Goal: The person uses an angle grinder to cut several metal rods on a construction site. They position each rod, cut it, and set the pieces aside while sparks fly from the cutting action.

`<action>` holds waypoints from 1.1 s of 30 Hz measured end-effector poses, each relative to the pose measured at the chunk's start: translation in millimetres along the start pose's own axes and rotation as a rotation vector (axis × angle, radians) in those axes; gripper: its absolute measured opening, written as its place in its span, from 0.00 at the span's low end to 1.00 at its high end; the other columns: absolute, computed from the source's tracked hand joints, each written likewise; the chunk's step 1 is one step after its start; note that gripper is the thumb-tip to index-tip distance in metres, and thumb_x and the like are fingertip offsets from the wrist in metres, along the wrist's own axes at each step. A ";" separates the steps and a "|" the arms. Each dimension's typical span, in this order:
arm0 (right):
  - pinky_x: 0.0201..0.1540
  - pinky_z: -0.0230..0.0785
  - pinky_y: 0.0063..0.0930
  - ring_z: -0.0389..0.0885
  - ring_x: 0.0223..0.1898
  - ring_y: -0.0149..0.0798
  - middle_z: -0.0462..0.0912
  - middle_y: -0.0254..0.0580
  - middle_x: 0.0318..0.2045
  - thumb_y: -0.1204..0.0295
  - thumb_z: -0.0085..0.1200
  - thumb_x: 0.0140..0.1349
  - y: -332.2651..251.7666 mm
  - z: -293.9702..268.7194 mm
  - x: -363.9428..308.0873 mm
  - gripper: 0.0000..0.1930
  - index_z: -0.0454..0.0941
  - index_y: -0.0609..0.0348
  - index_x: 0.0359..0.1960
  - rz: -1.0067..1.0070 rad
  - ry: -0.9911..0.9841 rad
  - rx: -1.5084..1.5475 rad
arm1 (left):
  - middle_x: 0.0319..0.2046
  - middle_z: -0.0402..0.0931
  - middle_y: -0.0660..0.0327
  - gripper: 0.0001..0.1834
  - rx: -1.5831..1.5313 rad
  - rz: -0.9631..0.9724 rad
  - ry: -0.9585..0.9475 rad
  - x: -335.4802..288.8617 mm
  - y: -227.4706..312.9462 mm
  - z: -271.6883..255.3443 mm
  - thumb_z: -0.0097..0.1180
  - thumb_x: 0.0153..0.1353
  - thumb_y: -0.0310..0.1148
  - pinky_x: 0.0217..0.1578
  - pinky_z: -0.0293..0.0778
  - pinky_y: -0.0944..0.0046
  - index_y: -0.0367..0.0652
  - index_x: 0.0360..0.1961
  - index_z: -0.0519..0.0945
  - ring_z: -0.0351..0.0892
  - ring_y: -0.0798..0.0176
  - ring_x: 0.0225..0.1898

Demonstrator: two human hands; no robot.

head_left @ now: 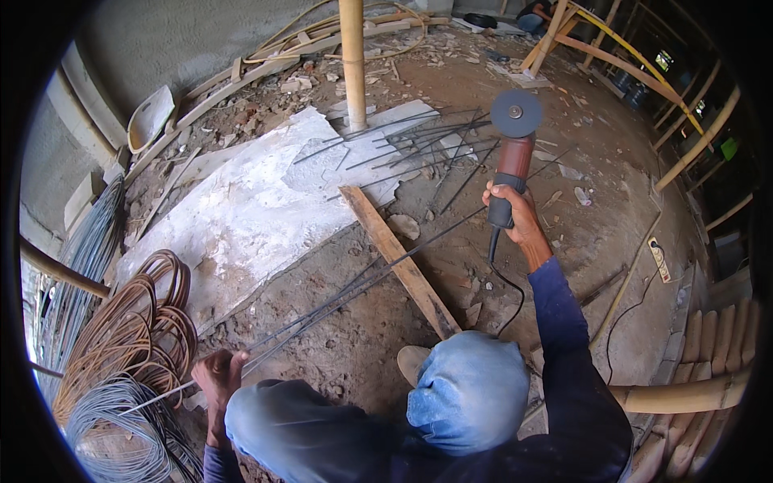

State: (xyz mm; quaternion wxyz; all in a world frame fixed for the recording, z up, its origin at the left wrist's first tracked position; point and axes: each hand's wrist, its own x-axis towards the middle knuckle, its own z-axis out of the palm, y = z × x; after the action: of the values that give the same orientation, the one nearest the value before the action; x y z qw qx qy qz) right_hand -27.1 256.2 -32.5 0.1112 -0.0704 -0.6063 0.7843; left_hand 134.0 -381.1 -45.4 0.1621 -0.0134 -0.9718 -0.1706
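Observation:
My right hand is wrapped round the grip of an angle grinder, held up at the right with its dark disc pointing away from me. The disc touches no rod. At the lower left my left hand is closed on thin steel rods. These rods run up to the right across a wooden plank that lies on the ground in front of my knees. Beyond the plank, several shorter steel rods lie scattered, partly on a whitish sheet.
Coils of rusty rod and grey wire lie beside my left hand. A bamboo post stands ahead. The grinder's cord hangs near my right knee. A socket strip lies at the right. Another person is far back.

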 end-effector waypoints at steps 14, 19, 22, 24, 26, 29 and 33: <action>0.46 0.79 0.32 0.87 0.44 0.37 0.89 0.42 0.40 0.67 0.68 0.56 47.7 2.5 -0.6 0.20 0.82 0.63 0.48 0.033 0.067 -0.110 | 0.13 0.60 0.54 0.39 -0.016 -0.032 -0.039 -18.1 10.6 -38.7 0.69 0.61 0.64 0.23 0.55 0.50 0.40 0.15 0.68 0.59 0.50 0.15; 0.41 0.80 0.30 0.87 0.46 0.38 0.86 0.38 0.43 0.68 0.67 0.60 58.9 -10.2 11.6 0.26 0.74 0.56 0.59 0.109 0.057 0.108 | 0.13 0.65 0.53 0.38 -0.080 -0.101 -0.070 -22.8 16.7 -27.2 0.68 0.61 0.66 0.23 0.58 0.50 0.40 0.16 0.73 0.63 0.49 0.15; 0.41 0.80 0.30 0.87 0.46 0.38 0.85 0.38 0.44 0.67 0.67 0.61 65.7 -7.7 20.6 0.25 0.74 0.55 0.59 0.104 0.074 0.221 | 0.12 0.65 0.53 0.37 -0.054 -0.109 -0.056 -21.7 20.9 -20.3 0.67 0.62 0.65 0.23 0.59 0.50 0.40 0.16 0.74 0.63 0.49 0.15; 0.42 0.79 0.29 0.87 0.46 0.37 0.85 0.37 0.44 0.66 0.67 0.61 67.7 -2.2 23.3 0.24 0.75 0.55 0.58 0.100 0.148 0.269 | 0.12 0.64 0.52 0.37 -0.054 -0.135 -0.046 -23.2 23.9 -19.1 0.67 0.62 0.64 0.23 0.58 0.50 0.40 0.16 0.74 0.62 0.50 0.15; 0.45 0.79 0.27 0.86 0.43 0.37 0.86 0.38 0.42 0.67 0.68 0.60 62.8 3.7 27.8 0.19 0.80 0.60 0.50 0.066 0.142 0.351 | 0.12 0.64 0.52 0.37 -0.034 -0.204 -0.053 -25.5 28.1 -17.2 0.68 0.62 0.64 0.23 0.58 0.50 0.40 0.15 0.74 0.61 0.50 0.15; 0.46 0.78 0.26 0.86 0.41 0.35 0.86 0.39 0.41 0.68 0.69 0.59 48.6 15.0 37.8 0.16 0.83 0.64 0.46 0.044 0.176 0.384 | 0.12 0.61 0.51 0.37 -0.097 -0.252 0.072 -23.4 37.1 -6.4 0.68 0.62 0.63 0.23 0.58 0.49 0.39 0.15 0.72 0.57 0.50 0.16; 0.44 0.79 0.26 0.86 0.40 0.34 0.86 0.39 0.40 0.70 0.70 0.58 31.1 32.6 50.7 0.15 0.84 0.65 0.44 -0.026 0.239 0.320 | 0.12 0.61 0.50 0.37 -0.065 -0.333 0.138 -16.1 48.9 8.4 0.68 0.63 0.62 0.23 0.58 0.48 0.39 0.16 0.73 0.57 0.49 0.17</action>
State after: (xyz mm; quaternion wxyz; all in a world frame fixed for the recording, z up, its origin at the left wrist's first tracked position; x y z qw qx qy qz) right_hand -86.9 231.4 -53.0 0.2020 -0.1366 -0.4574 0.8552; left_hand 150.7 -331.8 -42.0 0.1973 0.1539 -0.9412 -0.2269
